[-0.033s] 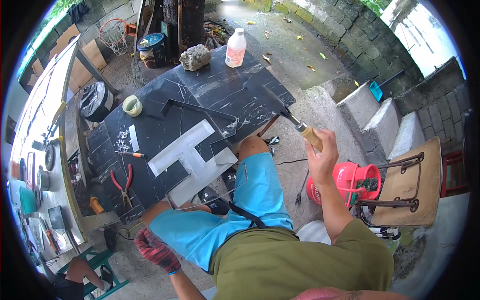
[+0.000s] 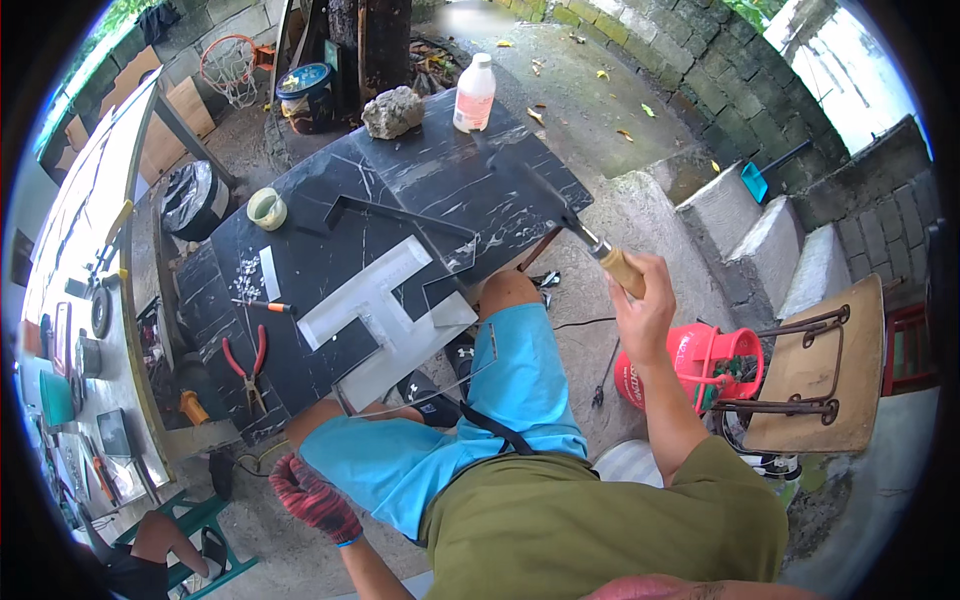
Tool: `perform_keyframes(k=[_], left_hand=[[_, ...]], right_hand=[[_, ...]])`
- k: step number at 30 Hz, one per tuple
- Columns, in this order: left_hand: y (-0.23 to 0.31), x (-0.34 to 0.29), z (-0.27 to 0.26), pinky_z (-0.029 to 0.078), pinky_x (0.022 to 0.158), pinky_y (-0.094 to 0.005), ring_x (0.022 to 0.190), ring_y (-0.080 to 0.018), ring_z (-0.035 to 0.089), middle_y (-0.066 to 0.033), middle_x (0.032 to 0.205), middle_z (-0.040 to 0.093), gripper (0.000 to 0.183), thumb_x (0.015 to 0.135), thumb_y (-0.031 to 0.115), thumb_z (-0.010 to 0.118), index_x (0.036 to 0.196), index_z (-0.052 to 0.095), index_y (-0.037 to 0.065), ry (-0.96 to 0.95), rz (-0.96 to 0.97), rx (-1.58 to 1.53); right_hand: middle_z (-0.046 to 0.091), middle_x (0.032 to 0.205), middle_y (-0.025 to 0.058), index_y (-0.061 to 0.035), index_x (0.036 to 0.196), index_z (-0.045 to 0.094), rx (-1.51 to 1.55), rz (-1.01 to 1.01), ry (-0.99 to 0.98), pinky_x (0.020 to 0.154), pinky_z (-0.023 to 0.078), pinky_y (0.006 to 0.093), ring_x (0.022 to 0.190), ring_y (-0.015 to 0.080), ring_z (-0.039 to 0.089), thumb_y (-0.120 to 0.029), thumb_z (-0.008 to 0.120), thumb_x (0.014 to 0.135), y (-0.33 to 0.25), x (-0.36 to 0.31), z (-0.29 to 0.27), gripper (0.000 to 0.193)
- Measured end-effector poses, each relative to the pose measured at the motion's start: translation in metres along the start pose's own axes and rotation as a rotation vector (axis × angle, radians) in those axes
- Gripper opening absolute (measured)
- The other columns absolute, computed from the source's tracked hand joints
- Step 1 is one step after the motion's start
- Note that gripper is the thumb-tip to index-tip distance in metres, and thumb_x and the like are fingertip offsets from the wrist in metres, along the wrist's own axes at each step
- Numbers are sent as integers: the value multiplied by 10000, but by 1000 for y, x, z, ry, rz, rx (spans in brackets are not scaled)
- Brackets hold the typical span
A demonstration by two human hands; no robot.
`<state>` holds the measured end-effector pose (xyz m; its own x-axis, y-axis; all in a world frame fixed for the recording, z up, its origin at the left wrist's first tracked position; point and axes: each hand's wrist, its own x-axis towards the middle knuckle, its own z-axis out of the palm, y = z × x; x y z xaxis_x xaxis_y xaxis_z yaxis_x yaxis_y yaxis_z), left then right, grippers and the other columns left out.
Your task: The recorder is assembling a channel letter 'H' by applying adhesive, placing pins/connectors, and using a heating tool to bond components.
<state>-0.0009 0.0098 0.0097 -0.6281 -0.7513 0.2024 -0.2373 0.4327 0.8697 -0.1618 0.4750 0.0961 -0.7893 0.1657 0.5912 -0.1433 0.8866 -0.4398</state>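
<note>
Raised over the right side of the black marble-patterned table point(image 2: 520, 225), my right hand point(image 2: 645, 300) grips a tool with a wooden handle point(image 2: 622, 272), a metal neck and a dark, blurred head. The head's exact kind cannot be made out. My left hand point(image 2: 315, 500), in a red-and-black knit glove, hangs beside my left thigh with its fingers curled; anything inside is hidden. In front of me, a pale H-shaped plate point(image 2: 385, 315) lies at the table's near edge. A bent dark strip point(image 2: 400, 212) stands behind it, and thin bent strip also runs along the plate's edges.
Red-handled pliers point(image 2: 250, 370), an orange-handled tool point(image 2: 270, 306), a small cup point(image 2: 266, 209), a rock point(image 2: 393, 113) and a white bottle point(image 2: 475, 95) lie on the table. A red gas cylinder point(image 2: 690, 365) and folding chair point(image 2: 810, 370) stand right. A cluttered bench point(image 2: 125, 400) is left.
</note>
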Motion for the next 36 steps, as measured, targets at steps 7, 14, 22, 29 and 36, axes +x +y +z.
perform_keyframes(k=[7, 14, 22, 29, 36], left_hand=[[4, 4, -1, 523, 905, -339, 969, -167, 631, -70, 1050, 701, 212, 1086, 208, 668, 1157, 691, 10, -13, 10, -48], [3, -2, -15, 526, 920, -340, 977, -159, 636, -71, 1048, 712, 150, 1084, 135, 653, 1142, 690, 1, -31, -19, -36], [-3, -7, -29, 520, 974, -340, 1025, -165, 657, -93, 1105, 737, 131, 1083, 85, 630, 1155, 692, -6, -48, -80, -3], [6, 4, -21, 537, 926, -364, 996, -200, 680, -102, 1069, 743, 167, 1055, 124, 655, 1160, 721, 12, -166, -13, 71], [22, 29, 7, 546, 964, -439, 1043, -342, 717, -161, 1099, 760, 227, 974, 188, 752, 1156, 765, 53, -267, 288, 196]], right_hand=[[749, 984, 131, 3, 1204, 697, 387, 141, -292, 816, 558, 359, 879, 193, 698, -224, 777, 994, 13, 49, 73, 319], [790, 1029, 149, 0, 1200, 725, 397, 138, -425, 853, 577, 373, 933, 236, 758, -341, 870, 910, 34, 104, 204, 471], [796, 1061, 188, -20, 1186, 742, 225, 45, -403, 884, 590, 429, 981, 352, 777, -456, 819, 937, 30, 113, 260, 508], [784, 1128, 205, -38, 1262, 732, 160, 48, -462, 924, 576, 456, 1063, 384, 758, -500, 800, 941, 44, 108, 278, 566], [757, 1252, 212, -53, 1395, 678, 103, 68, -494, 998, 542, 429, 1169, 368, 730, -517, 778, 971, 70, 117, 302, 636]])
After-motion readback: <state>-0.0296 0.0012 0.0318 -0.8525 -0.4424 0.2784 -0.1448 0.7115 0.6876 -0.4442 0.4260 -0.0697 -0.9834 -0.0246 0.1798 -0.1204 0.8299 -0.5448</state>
